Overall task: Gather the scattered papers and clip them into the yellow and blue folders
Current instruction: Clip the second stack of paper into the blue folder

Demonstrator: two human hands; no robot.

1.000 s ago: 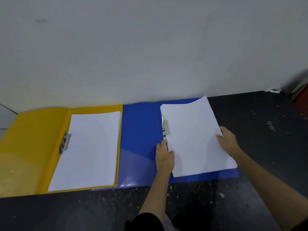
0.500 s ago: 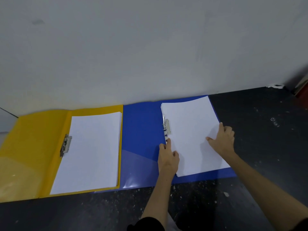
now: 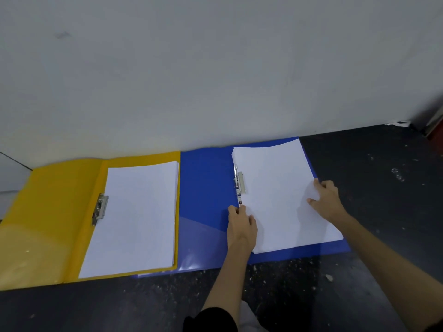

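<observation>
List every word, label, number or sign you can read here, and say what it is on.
None can be read.
Paper stack in the yellow folder: top sheet blank.
Paper stack in the blue folder: top sheet blank.
Metal clips: no marking legible.
Wall and floor: only smudges and specks.

Both bare forearms reaching forward toward 12 o'clock. Left hand (image 3: 241, 225) palm down, fingers curled, fingertips pinching at 12 o'clock. Right hand (image 3: 327, 200) at 3 o'clock from it, flat, fingers spread toward 10 o'clock.
</observation>
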